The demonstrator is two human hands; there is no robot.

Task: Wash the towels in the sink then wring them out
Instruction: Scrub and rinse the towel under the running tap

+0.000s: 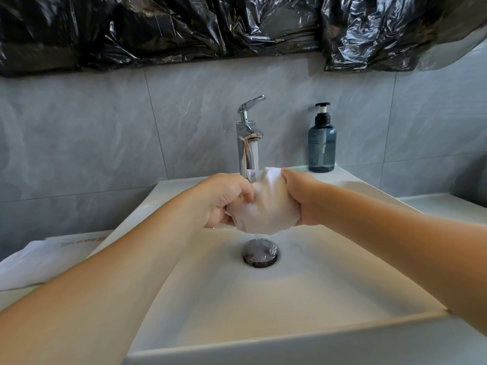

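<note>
A small white towel point(266, 206), bunched and wet, is held over the white sink point(316, 291) right under the running chrome tap point(247, 135). My left hand point(224, 198) grips its left side with curled fingers. My right hand point(303, 198) grips its right side. Water streams from the spout onto the towel's top and drips from its underside toward the dark drain plug point(260, 252). A second white towel point(44, 259), folded with printed lettering, lies on the counter left of the sink.
A blue pump soap bottle point(322, 143) stands on the sink's back right corner. Grey tiled wall rises behind, with black plastic sheeting point(237, 27) taped along the top. The tap's lever is tilted up.
</note>
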